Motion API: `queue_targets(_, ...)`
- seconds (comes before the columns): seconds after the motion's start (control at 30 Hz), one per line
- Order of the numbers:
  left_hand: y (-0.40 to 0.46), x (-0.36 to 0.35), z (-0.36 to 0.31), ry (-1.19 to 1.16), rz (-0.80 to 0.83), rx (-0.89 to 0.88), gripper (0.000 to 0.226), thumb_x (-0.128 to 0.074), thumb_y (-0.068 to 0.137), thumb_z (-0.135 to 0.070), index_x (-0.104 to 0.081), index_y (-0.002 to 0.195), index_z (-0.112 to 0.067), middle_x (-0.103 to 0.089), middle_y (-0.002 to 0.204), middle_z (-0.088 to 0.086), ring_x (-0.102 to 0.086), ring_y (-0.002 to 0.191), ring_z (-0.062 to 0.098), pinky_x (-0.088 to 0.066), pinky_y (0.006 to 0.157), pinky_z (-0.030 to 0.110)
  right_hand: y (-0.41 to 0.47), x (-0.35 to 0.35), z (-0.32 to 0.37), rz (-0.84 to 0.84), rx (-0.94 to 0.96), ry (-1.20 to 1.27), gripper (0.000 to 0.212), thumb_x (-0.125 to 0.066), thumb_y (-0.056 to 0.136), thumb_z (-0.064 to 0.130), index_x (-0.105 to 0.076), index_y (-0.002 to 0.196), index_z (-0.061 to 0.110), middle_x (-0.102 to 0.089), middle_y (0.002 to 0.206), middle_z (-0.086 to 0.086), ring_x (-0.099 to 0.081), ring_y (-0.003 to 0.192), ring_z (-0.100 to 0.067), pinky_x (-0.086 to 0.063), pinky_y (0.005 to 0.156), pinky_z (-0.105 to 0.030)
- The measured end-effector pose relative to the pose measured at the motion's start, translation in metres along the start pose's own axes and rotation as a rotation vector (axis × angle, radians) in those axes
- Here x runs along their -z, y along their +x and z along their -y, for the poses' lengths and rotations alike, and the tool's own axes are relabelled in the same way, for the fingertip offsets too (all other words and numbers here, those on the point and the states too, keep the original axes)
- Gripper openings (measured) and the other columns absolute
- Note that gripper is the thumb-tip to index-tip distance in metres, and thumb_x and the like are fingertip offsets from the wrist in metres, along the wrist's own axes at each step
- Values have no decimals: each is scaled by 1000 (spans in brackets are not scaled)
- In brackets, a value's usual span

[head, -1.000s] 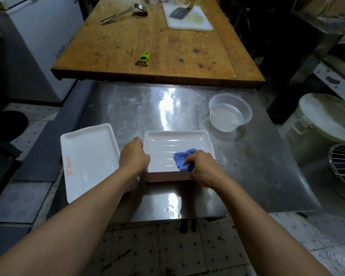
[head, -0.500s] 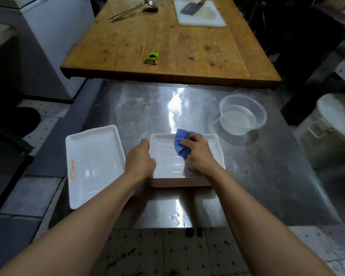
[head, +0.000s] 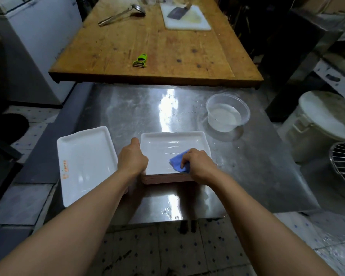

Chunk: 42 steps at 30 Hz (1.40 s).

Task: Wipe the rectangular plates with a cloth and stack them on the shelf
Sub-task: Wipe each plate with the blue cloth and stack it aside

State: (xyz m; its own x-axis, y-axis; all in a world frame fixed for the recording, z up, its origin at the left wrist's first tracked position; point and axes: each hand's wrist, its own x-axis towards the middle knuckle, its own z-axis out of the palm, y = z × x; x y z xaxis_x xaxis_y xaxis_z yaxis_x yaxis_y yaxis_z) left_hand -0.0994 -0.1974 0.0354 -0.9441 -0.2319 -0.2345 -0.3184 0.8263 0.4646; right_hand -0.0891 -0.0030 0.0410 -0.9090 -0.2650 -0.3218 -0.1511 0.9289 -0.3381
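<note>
The right hand (head: pixel 199 165) has its fingers curled round a bunched blue cloth (head: pixel 177 163), pressing it into the near right corner of the top plate (head: pixel 171 146), which sits on a stack of rectangular plates (head: pixel 165 178) near the front edge of the steel tabletop (head: pixel 147 108). The left hand (head: pixel 132 159) closes its grip on the stack's left rim, most likely to keep the plates from sliding under the rubbing. Just left of the stack lies a separate white plate (head: pixel 84 160) with orange print, partly overhanging the tabletop's edge; whether it is already wiped cannot be told. A clear tub of water (head: pixel 227 114) stands well apart at the back right, probably for wetting the cloth. The steel is wet and glaring under overhead light. Behind it a wooden table (head: pixel 167 52) carries a green peeler (head: pixel 140 60), a ladle (head: pixel 122 13) and a white cutting board (head: pixel 187 16) with a cleaver. No shelf for stacking can be picked out.
</note>
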Motion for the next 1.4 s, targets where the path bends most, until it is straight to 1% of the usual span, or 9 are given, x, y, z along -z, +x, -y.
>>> queue_targets(0.27, 0, -5, -1, 16, -14, 21, 32, -54, 80, -1, -44, 111, -5, -60, 103, 17, -55, 90, 32, -39, 68, 35, -31, 10, -19, -122, -79, -315, 29, -50, 91, 8, -57, 119, 6, -42, 130, -12, -41, 115, -27, -39, 87, -31)
queue_targets(0.47, -6, -9, -6, 73, -44, 47, 44, -57, 87, -15, -41, 126, -5, -48, 129, 17, -49, 116, 36, -42, 84, 41, -54, 17, -32, -367, -300, 87, 20, -48, 87, 0, -59, 104, -1, -47, 109, -14, -49, 100, -29, -37, 74, -32)
queue_targets(0.57, -25, -16, -18, 163, -125, -122, 44, -56, 91, -35, -46, 128, -13, -42, 133, 10, -39, 123, 29, -41, 92, 44, -65, 26, -45, -413, -392, 320, 34, -58, 72, -16, -67, 98, 3, -60, 100, -14, -57, 83, -29, -46, 58, -31)
queue_targets(0.63, -36, -25, -26, 176, -110, -328, 38, -55, 90, -41, -57, 119, -18, -49, 124, 5, -40, 119, 24, -41, 88, 40, -70, 30, -50, -446, -463, 515, 38, -52, 72, -19, -68, 96, 7, -64, 92, -15, -62, 68, -30, -48, 47, -31)
queue_targets(0.73, -48, -34, -38, 262, -86, -514, 35, -60, 85, -48, -67, 106, -21, -57, 111, 0, -46, 109, 20, -38, 79, 32, -75, 30, -56, -491, -498, 632, 33, -50, 79, -15, -68, 90, 11, -66, 91, -13, -64, 70, -29, -50, 54, -30)
queue_targets(0.93, -56, -48, -46, 442, -182, -590, 15, -60, 82, -7, -73, 83, -15, -63, 84, 4, -55, 88, 26, -27, 57, 28, -87, 24, -60, -523, -503, 661, 30, -52, 80, -11, -70, 96, 8, -68, 96, -10, -61, 83, -21, -40, 67, -22)
queue_targets(1.17, -63, -39, -47, 377, -183, -654, 21, -78, 60, 3, -62, 58, -11, -54, 62, 3, -55, 62, 27, -23, 46, 23, -99, 18, -64, -564, -502, 744, 30, -52, 83, -8, -67, 84, 18, -68, 89, -4, -65, 80, -23, -55, 70, -34)
queue_targets(1.33, -71, -12, -65, 262, -277, -647, 4, -54, 88, -8, -56, 91, -8, -60, 85, 11, -56, 82, 34, -29, 57, 34, -105, 28, -54, -642, -444, 769, 21, -56, 85, -2, -69, 86, 15, -67, 84, 1, -61, 75, -12, -45, 62, -19)
queue_targets(1.4, -73, 1, -73, 244, -312, -622, 14, -46, 95, -19, -54, 104, -10, -64, 92, 13, -58, 86, 35, -30, 63, 34, -106, 36, -48, -689, -419, 785, 18, -59, 84, 1, -70, 86, 15, -68, 82, 1, -61, 72, -10, -43, 62, -16)
